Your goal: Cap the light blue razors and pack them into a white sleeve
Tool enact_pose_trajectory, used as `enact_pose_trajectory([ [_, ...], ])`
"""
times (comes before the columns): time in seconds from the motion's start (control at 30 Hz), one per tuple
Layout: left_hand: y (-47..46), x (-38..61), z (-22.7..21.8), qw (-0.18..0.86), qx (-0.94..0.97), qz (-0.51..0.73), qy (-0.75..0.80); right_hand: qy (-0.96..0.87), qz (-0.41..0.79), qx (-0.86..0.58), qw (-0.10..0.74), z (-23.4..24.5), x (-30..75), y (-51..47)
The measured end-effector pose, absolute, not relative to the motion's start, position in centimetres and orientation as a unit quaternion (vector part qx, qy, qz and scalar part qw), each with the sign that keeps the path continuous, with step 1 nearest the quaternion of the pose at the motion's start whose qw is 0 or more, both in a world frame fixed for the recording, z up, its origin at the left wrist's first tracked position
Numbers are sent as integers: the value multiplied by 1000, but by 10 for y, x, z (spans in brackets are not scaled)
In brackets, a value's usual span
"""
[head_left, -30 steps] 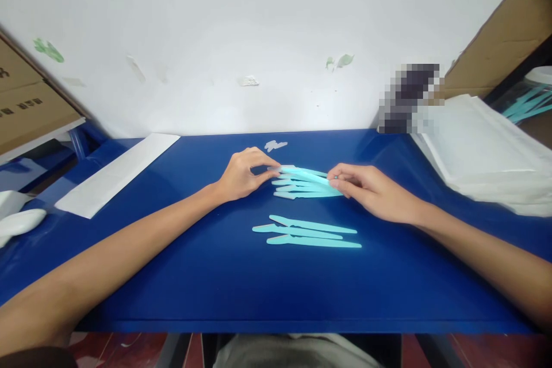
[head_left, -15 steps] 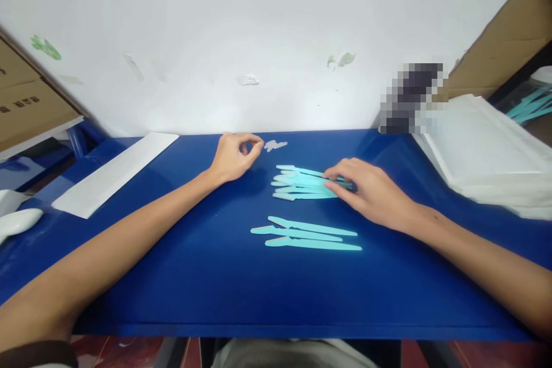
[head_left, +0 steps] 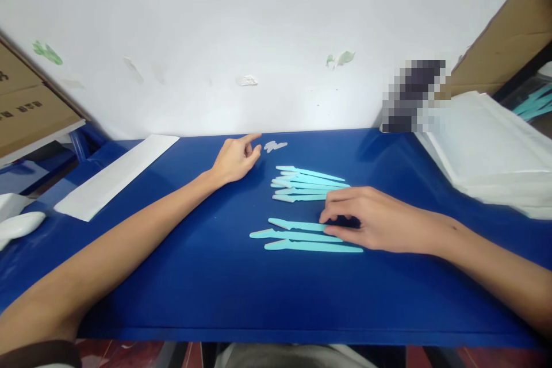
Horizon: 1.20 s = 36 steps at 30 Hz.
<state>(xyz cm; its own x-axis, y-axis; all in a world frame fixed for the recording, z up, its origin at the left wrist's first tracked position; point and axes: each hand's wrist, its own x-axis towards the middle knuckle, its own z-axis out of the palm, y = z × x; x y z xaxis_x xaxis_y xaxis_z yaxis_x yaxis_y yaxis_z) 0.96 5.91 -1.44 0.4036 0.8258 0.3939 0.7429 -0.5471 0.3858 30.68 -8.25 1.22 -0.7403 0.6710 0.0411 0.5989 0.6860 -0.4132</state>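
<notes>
A blue tabletop (head_left: pixel 207 282) with a glossy surface stretches beneath a person's two bare hands, against a white wall (head_left: pixel 259 17) marked by peeling scraps. The right hand (head_left: pixel 362 218) curves over the far ends of three turquoise sticks (head_left: pixel 302 236), thumb and fingers on either side of the uppermost; whether it grips that stick cannot be told. Just beyond this hand lies a fanned bunch of similar sticks (head_left: pixel 310 191), pale at their left ends. The left hand (head_left: pixel 236 160) is loosely open, forefinger extended, just beside small pale slivers (head_left: pixel 271 146).

Left of the left hand, a long white sheet (head_left: pixel 118 178) lies slantwise; farther out are a rounded white object (head_left: pixel 21 225) and a printed cardboard box (head_left: pixel 26 109). Beyond the right hand, to its right, sit stacked white packs (head_left: pixel 495 149) beside brown cardboard (head_left: pixel 504 40). Red floor tiles (head_left: pixel 92 352) show below the table.
</notes>
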Motion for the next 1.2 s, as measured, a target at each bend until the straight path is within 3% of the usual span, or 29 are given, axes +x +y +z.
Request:
enact_pose_trajectory([
  [0.27, 58, 8, -13, -15, 914, 103, 392, -888, 215, -401, 68, 20, 307, -81],
  [0.47, 28, -4, -5, -60, 927, 126, 347, -888, 217, -401, 54, 20, 313, -77],
  [0.93, -1, -10, -11, 84, 905, 172, 381, -878, 161, -424, 157, 9, 311, -73],
  [1.07, -9, 1, -13, 129, 860, 304, 389, -866, 162, -433, 189, 6, 313, -74],
  [1.2, -18, 10, -12, 269, 761, 438, 396, -868, 154, -412, 230, 3, 313, -75],
])
